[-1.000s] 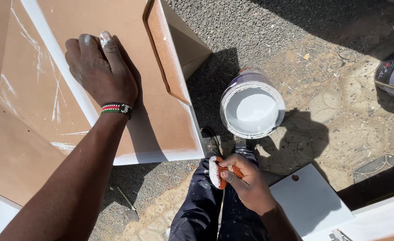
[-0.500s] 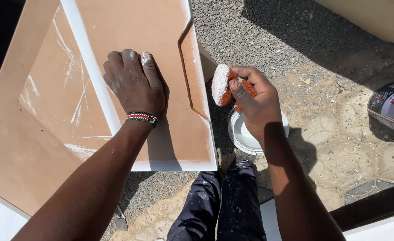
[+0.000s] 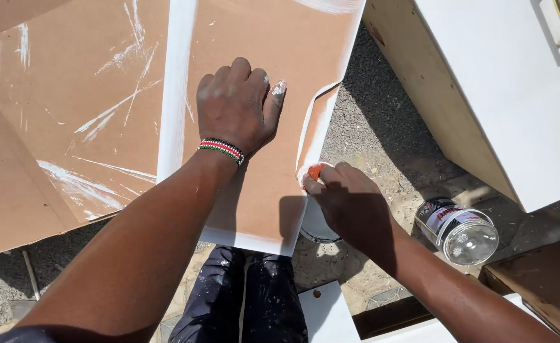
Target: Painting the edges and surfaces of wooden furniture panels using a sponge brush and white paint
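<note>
My left hand [image 3: 237, 105] lies flat, fingers together, on a brown board [image 3: 254, 38] with white-painted edges; a beaded band circles the wrist. My right hand [image 3: 350, 206] grips a small paint roller with an orange handle [image 3: 313, 172] and presses it against the board's right edge, just below a notch. Partly hidden under that hand and the board stands a white paint tub [image 3: 318, 227].
A second brown board [image 3: 58, 114] streaked with white lies to the left. A white cabinet panel with a brass handle [image 3: 502, 82] stands at upper right. A clear glass jar [image 3: 458, 230] lies on gravel at right. My paint-spattered trousers [image 3: 242, 298] are below.
My right hand rose from beside my knee with the roller, passed over the tub and came down onto the board's right edge. The view shifted right; my left hand stayed on the board.
</note>
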